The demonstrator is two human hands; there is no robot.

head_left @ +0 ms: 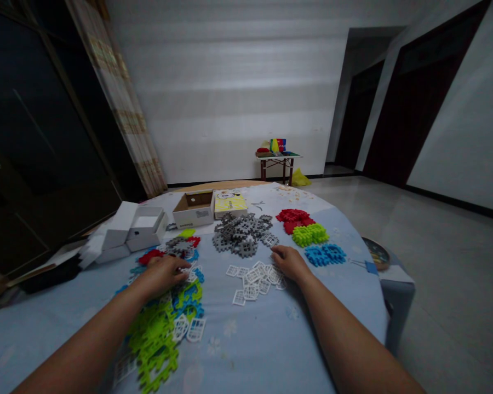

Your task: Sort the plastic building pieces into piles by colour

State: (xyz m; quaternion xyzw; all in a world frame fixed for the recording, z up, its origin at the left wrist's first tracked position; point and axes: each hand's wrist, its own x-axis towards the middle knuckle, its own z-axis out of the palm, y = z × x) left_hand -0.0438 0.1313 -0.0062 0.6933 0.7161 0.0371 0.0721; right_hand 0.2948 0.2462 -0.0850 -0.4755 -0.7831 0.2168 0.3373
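Observation:
My left hand (165, 271) rests palm down on a mixed heap of plastic grid tiles (170, 314) in green, blue, white and red; its fingers curl onto the pieces near a white one, and what they hold, if anything, is hidden. My right hand (288, 261) lies at the right edge of a small cluster of white tiles (252, 279), fingers bent down onto them. Behind the hands sits a pile of grey tiles (242, 232). To the right are sorted stacks of red (293, 219), green (310, 234) and blue tiles (324, 254).
The round table has a light blue cloth (267, 339). An open cardboard box (194, 209), a yellow box (230, 203) and white boxes (137, 227) stand at the back left. A small table with coloured items (277, 156) stands by the far wall. A stool (388, 273) is at the right.

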